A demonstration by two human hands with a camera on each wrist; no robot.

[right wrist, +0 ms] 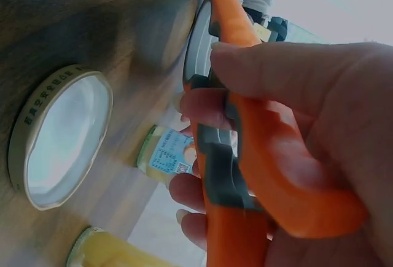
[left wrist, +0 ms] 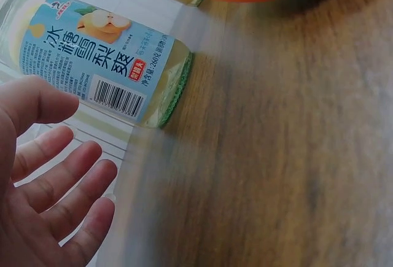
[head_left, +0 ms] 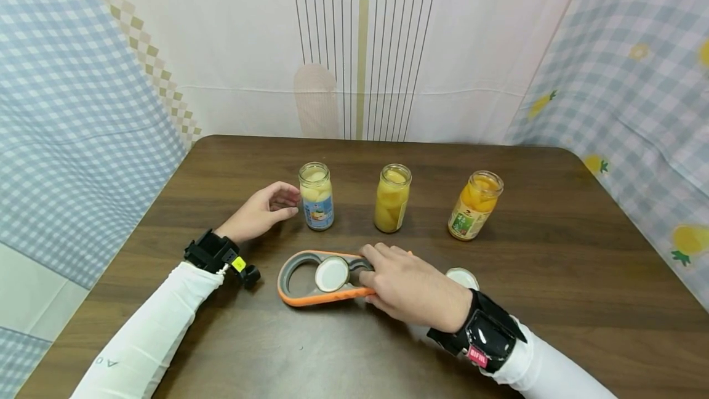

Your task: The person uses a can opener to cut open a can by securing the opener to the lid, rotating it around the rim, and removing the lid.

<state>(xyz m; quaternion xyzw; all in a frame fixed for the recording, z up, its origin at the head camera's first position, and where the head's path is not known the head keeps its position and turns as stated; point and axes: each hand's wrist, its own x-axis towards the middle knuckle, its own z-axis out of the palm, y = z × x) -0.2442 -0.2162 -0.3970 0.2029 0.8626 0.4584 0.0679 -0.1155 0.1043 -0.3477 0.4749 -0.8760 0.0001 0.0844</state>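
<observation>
An orange-and-grey jar opener (head_left: 299, 302) is gripped by my right hand (head_left: 412, 285), thumb and fingers around its handle end in the right wrist view. A round white lid (head_left: 332, 274) shows within the opener's frame; whether it is clamped there I cannot tell. My left hand (head_left: 260, 211), fingers relaxed, is just left of a lidless glass jar (head_left: 318, 209) of pale fruit with a blue pear label (left wrist: 98, 58). Its fingertips come close to the glass, and contact is unclear. Another lid (right wrist: 67, 141) lies on the table, partly hidden by the right wrist in the head view.
Two more open jars stand to the right: one of yellow fruit (head_left: 392, 199) and one of orange fruit (head_left: 474, 206) with a green-and-yellow label. All are on a brown wooden table (head_left: 554, 233). Patterned cloths hang behind and at both sides.
</observation>
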